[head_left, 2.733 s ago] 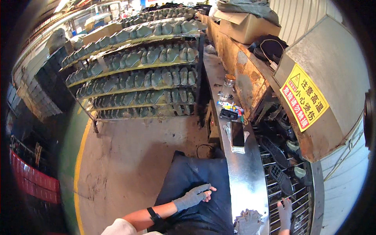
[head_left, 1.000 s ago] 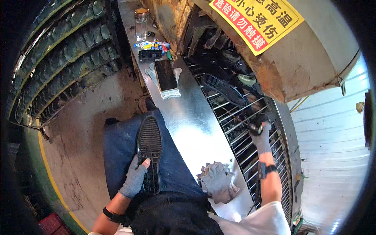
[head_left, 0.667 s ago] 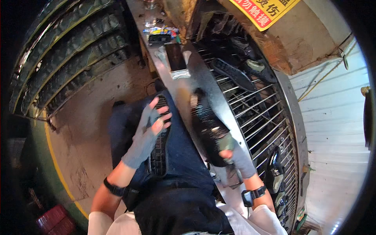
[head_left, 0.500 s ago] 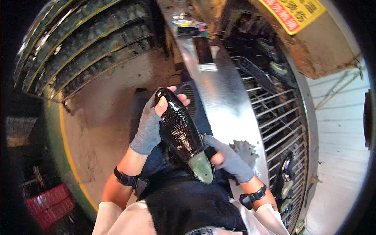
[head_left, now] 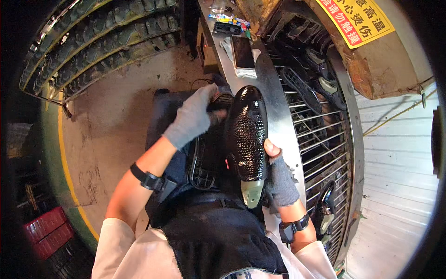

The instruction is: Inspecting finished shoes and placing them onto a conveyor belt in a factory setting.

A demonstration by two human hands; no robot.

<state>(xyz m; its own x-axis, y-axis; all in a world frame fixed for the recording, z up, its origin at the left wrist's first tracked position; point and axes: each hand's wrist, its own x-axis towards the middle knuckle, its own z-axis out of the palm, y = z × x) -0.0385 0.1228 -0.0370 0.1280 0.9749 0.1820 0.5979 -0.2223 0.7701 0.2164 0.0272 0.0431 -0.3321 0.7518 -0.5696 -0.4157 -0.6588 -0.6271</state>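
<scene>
A glossy black textured shoe upper (head_left: 248, 135) stretched on a pale green shoe last (head_left: 251, 193) stands toe up in front of me. My right hand (head_left: 278, 174), in a frayed grey fingerless glove, grips it from the right, the thumb on its side and a fingertip showing at its left edge. Left of the upper, my left hand (head_left: 195, 114) in a grey glove reaches over a black shoe sole (head_left: 203, 160) lying on my lap. Its fingers are blurred by motion and partly hidden, so whether they hold the sole is unclear.
To the right runs a metal bench (head_left: 290, 151) bearing a phone (head_left: 242, 52) on a cloth. Beyond it, a barred rack (head_left: 323, 135) carries soles and lasted shoes. A shelf rack (head_left: 116, 44) stands far left, red crates (head_left: 49, 232) near left. A yellow warning sign (head_left: 360, 21) hangs top right.
The lasted upper has moved right and up and turned more upright. My left hand has let go of its toe and shifted to the sole; my right hand has closed on the upper.
</scene>
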